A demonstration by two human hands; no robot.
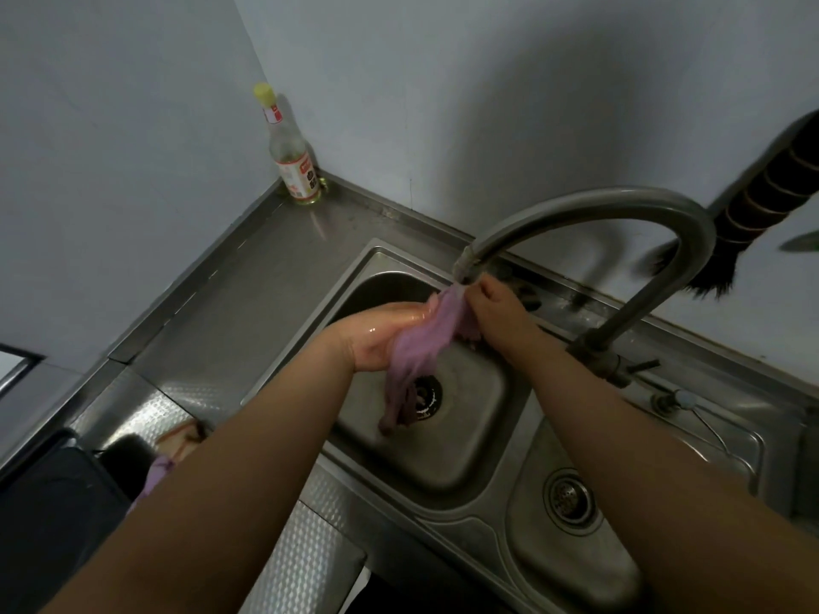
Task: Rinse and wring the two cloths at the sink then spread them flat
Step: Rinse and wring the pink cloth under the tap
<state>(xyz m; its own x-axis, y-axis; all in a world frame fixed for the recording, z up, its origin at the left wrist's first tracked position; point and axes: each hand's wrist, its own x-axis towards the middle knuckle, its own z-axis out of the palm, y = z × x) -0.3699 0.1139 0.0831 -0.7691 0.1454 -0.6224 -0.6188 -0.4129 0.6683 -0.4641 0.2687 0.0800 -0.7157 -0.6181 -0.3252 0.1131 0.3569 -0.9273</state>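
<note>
Now both hands over larger sink basin [478, 436], under faucet [620, 223] spout. Left hand [381, 339] wet, palm up, fingers curled around bunched purple cloth [421, 347]; cloth tail hangs toward drain [425, 396]. Right hand [492, 308] pinches cloth top just below spout. Second purple cloth [155, 476] on tabletop [248, 277] at left, partly hidden by left forearm. Bottle [290, 157] in far corner.

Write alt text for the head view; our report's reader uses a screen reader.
Two bare hands hold a purple cloth under the faucet spout over the larger sink basin: left hand cradles it, right hand pinches its top. A bottle stands in the counter's corner.
</note>
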